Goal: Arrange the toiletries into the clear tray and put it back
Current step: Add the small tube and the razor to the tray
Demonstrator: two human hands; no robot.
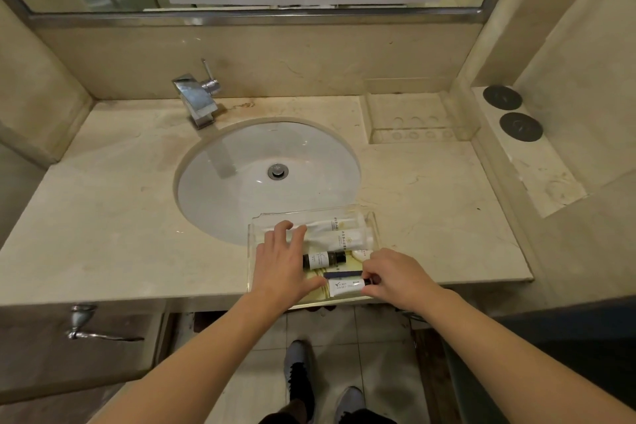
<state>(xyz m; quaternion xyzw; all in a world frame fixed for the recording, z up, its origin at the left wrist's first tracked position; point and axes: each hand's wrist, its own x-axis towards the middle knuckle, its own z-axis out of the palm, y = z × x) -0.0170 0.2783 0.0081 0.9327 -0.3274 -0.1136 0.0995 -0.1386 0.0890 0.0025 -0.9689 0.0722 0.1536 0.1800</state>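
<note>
With my left hand [280, 265] spread flat over the clear tray [373, 224] at the counter's [103, 237] front edge and my right hand [392, 277] pinching the small white tube [346, 287] inside it, I fear a nudge could tip the overhanging tray off

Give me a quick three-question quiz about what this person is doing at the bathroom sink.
1. True or false: the clear tray sits partly over the sink.
2. Which hand pinches the small white tube?
3. Does the faucet stand left or right of the drain?

Key: 1. True. 2. The right hand; the left hand lies spread over the tray. 3. Left.
</note>
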